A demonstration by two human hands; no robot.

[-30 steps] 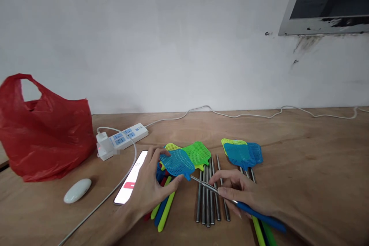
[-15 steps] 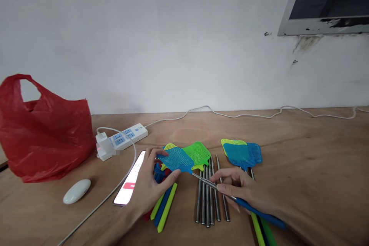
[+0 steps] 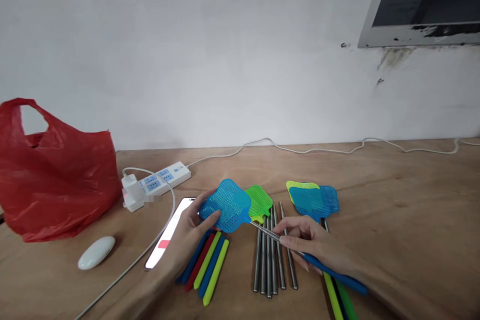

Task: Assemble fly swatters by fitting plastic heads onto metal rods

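Left hand [image 3: 189, 232]: we pinch the blue mesh [image 3: 227, 205] at its left side, thumb across its face, fingers partly hidden behind.
Right hand [image 3: 311, 245]: we grip the rod [image 3: 264, 231] between thumb and curled fingers.
Blue mesh: raised over the table [image 3: 405, 220], its neck meeting the rod's tip.
Blue handle [image 3: 333, 272]: on the rod's near end.
Loose rods [image 3: 268, 265]: between our hands, below the green mesh [image 3: 258, 200].

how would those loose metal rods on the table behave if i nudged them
The metal rods look round and slim, so they would probably roll. Their shiny surface suggests they may feel slippery. Being straight and metallic, they are likely stiff.
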